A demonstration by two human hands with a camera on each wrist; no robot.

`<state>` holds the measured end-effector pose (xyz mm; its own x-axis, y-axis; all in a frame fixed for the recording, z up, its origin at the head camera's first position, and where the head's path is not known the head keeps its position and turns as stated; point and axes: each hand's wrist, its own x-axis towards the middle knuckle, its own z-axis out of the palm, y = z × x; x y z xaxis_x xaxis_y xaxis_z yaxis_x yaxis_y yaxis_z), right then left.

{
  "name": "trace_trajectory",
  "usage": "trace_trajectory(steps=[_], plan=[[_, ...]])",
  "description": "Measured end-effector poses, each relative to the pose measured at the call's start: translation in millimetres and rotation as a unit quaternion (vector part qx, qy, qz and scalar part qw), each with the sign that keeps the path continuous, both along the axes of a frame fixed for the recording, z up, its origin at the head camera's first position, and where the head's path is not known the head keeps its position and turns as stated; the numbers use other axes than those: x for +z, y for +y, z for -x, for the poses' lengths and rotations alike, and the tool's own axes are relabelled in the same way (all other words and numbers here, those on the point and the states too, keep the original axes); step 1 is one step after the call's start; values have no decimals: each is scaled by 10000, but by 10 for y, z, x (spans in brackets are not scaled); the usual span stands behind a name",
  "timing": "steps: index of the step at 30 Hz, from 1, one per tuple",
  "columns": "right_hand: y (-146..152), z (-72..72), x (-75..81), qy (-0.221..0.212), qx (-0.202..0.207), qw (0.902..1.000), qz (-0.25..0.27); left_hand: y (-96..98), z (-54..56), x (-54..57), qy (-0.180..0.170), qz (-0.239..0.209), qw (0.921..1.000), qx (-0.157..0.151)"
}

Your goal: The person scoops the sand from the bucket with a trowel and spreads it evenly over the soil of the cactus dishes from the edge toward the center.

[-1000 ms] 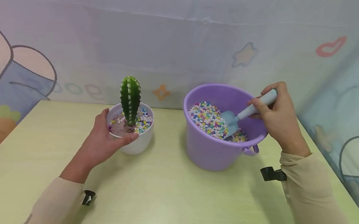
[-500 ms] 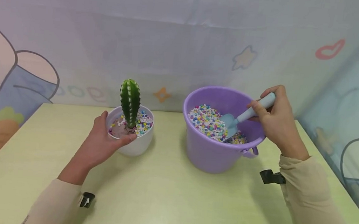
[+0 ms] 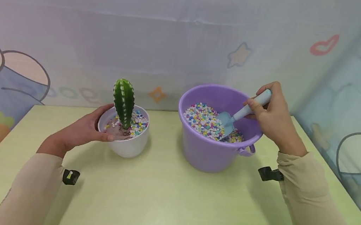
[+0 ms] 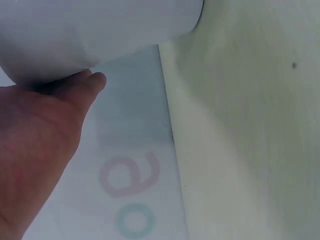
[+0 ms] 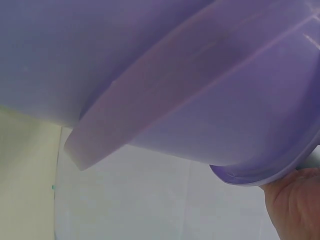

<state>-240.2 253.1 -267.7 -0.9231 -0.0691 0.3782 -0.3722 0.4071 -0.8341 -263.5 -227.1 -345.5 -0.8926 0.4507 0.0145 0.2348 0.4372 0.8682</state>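
A green cactus (image 3: 124, 102) stands in a white flower pot (image 3: 130, 147), with brown soil on the left and colored pebbles on the right of its top. My left hand (image 3: 82, 128) holds the pot's left side, thumb at the front rim and fingers round the back. From the left wrist, the fingers lie against the pot wall (image 4: 110, 30). My right hand (image 3: 277, 116) grips the pale blue handle of a small shovel (image 3: 244, 112). Its blade rests among colored pebbles (image 3: 203, 120) inside a purple bucket (image 3: 208, 157); the blade's tip is hidden.
Pot and bucket stand apart on a pale wooden table (image 3: 155, 195), near its back edge. A printed cloth (image 3: 160, 47) hangs behind. The bucket's handle (image 5: 165, 90) hangs down its side in the right wrist view.
My left hand and forearm have swung left, so the hand now comes at the pot more from the side. The head view has shifted slightly. The shovel stays in the pebbles.
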Motion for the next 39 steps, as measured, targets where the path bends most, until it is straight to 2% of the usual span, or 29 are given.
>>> trace_trajectory(steps=[6,11,15,24,27,30,35,39], plan=[[-13,-11,1,-12,29,10000,70,51,-85,-73,102,-174,9995,244],[-20,-15,1,-2,-7,10000,46,113,-175,-125,209,19,9980,594],[-21,-18,5,20,-29,10000,24,174,-240,-132,272,189,9963,792],[-13,-23,10,-8,46,9999,105,248,-316,-134,294,171,9941,1031],[-3,-28,13,-25,26,9999,156,250,-311,-103,325,383,9938,997],[14,-32,11,-14,22,9998,212,215,-276,-41,404,576,9943,801],[19,-35,13,14,82,9997,215,111,-169,62,539,395,9970,402],[-18,-17,6,-15,131,9997,199,68,-133,57,511,449,9974,244]])
